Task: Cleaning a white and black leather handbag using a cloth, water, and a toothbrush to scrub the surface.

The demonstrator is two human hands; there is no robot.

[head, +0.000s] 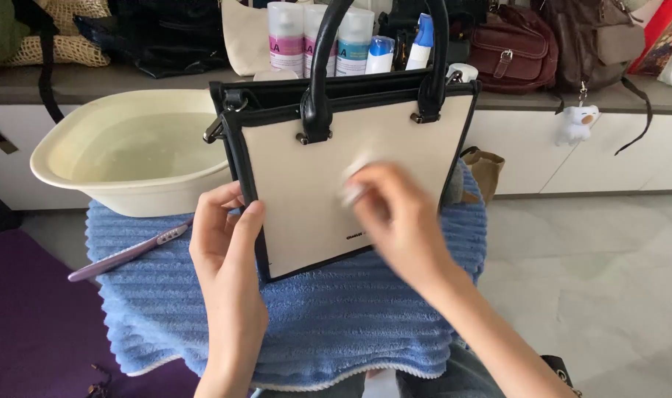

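Head view: our left hand [225,236] clamps the cream tote bag [336,177] by its left edge; keep that grip while the blurred right hand [391,210] pinches a white wipe [356,171] against its front.

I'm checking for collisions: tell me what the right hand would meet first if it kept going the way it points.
The right hand, blurred, points up-left across the cream handbag it already touches. Going on, it would probably meet the bag's black handle first; depth is unclear.

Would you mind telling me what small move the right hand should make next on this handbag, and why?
Probably another short wipe across the cream panel. The right hand, blurred, presses a small white pad against the handbag, which the left hand steadies at its black edge above the blue towel.
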